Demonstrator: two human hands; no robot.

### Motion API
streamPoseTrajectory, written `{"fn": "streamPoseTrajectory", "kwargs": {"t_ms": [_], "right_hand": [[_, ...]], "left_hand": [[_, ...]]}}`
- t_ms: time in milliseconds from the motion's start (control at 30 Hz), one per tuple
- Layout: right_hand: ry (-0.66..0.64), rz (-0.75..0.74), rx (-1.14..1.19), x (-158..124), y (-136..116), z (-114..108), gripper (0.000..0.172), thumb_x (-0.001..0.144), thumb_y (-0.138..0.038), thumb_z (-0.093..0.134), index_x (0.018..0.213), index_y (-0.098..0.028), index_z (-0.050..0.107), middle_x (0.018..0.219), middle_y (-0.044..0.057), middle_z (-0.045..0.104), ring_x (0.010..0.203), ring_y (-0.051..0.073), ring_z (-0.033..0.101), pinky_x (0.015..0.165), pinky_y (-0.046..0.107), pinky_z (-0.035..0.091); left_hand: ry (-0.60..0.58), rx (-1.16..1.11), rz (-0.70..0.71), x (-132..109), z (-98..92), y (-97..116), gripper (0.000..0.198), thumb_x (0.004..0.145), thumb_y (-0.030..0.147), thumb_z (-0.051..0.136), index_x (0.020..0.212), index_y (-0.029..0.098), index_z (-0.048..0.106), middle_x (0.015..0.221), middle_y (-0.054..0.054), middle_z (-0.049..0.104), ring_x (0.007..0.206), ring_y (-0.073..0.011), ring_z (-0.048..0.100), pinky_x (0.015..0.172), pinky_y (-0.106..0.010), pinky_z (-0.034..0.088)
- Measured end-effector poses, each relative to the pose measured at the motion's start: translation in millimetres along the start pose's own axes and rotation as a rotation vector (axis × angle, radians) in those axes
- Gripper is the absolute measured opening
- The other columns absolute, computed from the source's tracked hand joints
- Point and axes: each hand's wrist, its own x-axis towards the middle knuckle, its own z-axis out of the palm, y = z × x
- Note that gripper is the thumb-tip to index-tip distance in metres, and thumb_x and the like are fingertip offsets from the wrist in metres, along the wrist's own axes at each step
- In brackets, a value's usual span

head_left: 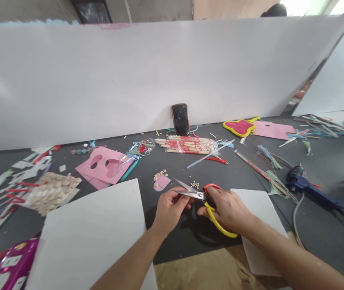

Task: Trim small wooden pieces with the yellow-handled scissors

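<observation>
My right hand (231,209) grips a pair of scissors (218,224) with one red and one yellow handle loop. The blades are parted and point left. Fingers of my left hand (172,209) are pinched together right at the lower blade; whatever they hold is too small or hidden to make out. Just beyond them lies a small pink paper piece (162,183) with a rounded outline. Little pale beads or cut bits (160,174) are heaped at its upper edge. Another small pile of pale bits (195,185) sits behind the scissors.
White boards (99,233) lie either side of my hands. Wooden sticks in red-printed wrap (187,145) lie ahead, before a propped phone (181,119). Pink cut-out paper (104,165) is left; a blue glue gun (313,187) with its cord is right. A white partition (114,80) stands behind.
</observation>
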Motion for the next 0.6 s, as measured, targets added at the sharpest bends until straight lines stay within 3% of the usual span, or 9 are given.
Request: {"fn": "streamPoseTrajectory", "kwargs": {"t_ms": [333, 600], "right_hand": [[0.139, -0.105, 0.091, 3.6, -3.1, -6.3, 0.057, 0.07, -0.07, 0.054, 0.094, -0.018, 0.049, 0.094, 0.015, 0.061, 0.088, 0.029, 0.058, 0.075, 0.039, 0.043], [0.045, -0.121, 0.115, 4.4, -1.9, -8.4, 0.058, 0.072, -0.077, 0.045, 0.084, -0.02, 0.047, 0.08, 0.01, 0.061, 0.073, 0.024, 0.059, 0.061, 0.031, 0.04]], "left_hand": [[0.035, 0.076, 0.052, -4.2, -1.3, 8.8, 0.015, 0.078, 0.026, 0.059, 0.072, 0.016, 0.068, 0.063, -0.001, 0.068, 0.054, -0.0131, 0.061, 0.055, -0.021, 0.05], [-0.048, 0.001, -0.015, -3.4, -5.3, -1.2, 0.015, 0.079, 0.025, 0.059, 0.076, 0.014, 0.068, 0.063, -0.003, 0.068, 0.053, -0.0127, 0.06, 0.054, -0.021, 0.049]]}}
